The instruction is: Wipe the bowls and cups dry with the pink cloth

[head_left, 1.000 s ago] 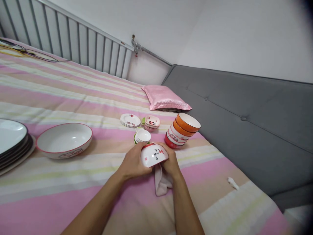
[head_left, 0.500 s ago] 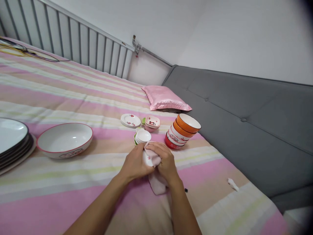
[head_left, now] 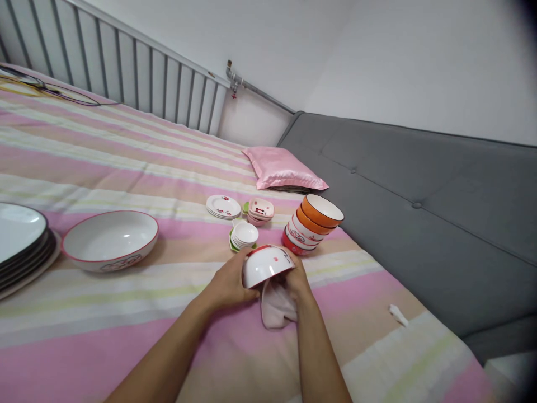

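Observation:
My left hand (head_left: 229, 284) grips a small white bowl with a red rim (head_left: 264, 265), tipped so its underside faces me. My right hand (head_left: 297, 278) touches the bowl's right side and holds a pale pink cloth (head_left: 276, 307) that hangs below it. Both hands hover just above the striped pink bedsheet (head_left: 126, 168). Just beyond them sits a stack of small white cups (head_left: 245, 234), and to the right a leaning stack of orange, white and red bowls (head_left: 312, 223).
A wide white bowl with red rim (head_left: 109, 239) and a stack of dark-rimmed plates (head_left: 20, 240) lie at the left. Small saucers (head_left: 223, 206), square pink dishes (head_left: 260, 210) and a pink pillow (head_left: 283, 168) are farther back. A grey sofa back (head_left: 419, 212) borders the right.
Half a second ago the cloth covered the bowl under my right hand; now the cloth hangs below and the bowl's white underside shows again.

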Action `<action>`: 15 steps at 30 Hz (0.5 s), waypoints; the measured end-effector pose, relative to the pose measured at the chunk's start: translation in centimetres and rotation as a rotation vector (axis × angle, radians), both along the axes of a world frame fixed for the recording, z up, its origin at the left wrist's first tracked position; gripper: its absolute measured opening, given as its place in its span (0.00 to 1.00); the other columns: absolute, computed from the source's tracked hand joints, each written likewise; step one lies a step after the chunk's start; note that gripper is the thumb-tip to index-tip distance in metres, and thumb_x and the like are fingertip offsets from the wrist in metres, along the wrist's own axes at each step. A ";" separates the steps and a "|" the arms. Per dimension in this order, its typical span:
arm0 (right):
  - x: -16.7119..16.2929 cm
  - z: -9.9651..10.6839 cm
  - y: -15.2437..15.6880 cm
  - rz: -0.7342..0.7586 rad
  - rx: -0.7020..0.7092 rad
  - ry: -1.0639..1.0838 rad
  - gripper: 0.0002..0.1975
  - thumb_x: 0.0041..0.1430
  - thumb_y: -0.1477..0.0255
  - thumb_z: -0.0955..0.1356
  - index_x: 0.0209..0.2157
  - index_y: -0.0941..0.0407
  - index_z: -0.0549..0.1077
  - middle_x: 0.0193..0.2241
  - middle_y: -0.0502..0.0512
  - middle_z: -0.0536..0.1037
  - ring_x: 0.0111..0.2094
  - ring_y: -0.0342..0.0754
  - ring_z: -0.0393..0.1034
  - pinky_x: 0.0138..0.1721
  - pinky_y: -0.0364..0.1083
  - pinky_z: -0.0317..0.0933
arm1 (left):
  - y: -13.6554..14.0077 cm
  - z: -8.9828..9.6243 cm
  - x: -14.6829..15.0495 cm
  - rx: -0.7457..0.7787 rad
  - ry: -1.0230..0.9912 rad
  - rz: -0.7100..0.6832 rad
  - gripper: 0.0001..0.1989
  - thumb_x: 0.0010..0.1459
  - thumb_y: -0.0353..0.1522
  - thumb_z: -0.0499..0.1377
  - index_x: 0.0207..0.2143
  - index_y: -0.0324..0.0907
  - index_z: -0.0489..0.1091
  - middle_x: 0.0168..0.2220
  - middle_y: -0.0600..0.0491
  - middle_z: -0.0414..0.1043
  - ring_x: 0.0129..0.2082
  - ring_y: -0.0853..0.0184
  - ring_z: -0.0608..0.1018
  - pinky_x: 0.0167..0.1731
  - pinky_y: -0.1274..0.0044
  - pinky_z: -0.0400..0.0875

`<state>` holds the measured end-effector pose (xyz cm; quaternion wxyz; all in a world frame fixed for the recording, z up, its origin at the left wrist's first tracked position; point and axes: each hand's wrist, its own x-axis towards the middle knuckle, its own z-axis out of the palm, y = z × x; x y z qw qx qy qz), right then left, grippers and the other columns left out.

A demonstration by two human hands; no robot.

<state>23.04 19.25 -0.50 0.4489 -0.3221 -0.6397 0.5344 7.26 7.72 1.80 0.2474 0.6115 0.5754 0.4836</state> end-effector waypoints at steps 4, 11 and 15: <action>-0.1 0.3 -0.5 0.034 -0.007 0.012 0.19 0.46 0.74 0.66 0.42 0.56 0.77 0.39 0.55 0.80 0.35 0.50 0.74 0.35 0.45 0.66 | 0.2 -0.1 0.3 0.132 0.042 -0.018 0.32 0.41 0.30 0.63 0.52 0.43 0.61 0.48 0.48 0.70 0.46 0.57 0.73 0.44 0.69 0.68; -0.3 2.2 -1.7 0.055 0.149 -0.033 0.22 0.42 0.80 0.64 0.41 0.54 0.77 0.43 0.54 0.79 0.44 0.51 0.72 0.47 0.48 0.63 | 0.0 0.5 0.4 0.132 0.098 0.041 0.28 0.40 0.33 0.63 0.47 0.42 0.62 0.44 0.48 0.71 0.42 0.57 0.74 0.41 0.68 0.68; -0.2 3.4 -2.6 0.045 0.401 -0.176 0.22 0.46 0.81 0.63 0.43 0.54 0.77 0.45 0.54 0.78 0.48 0.52 0.71 0.52 0.50 0.62 | 0.0 0.6 0.5 0.089 0.123 0.067 0.27 0.41 0.35 0.63 0.46 0.42 0.62 0.42 0.48 0.71 0.40 0.56 0.74 0.39 0.68 0.69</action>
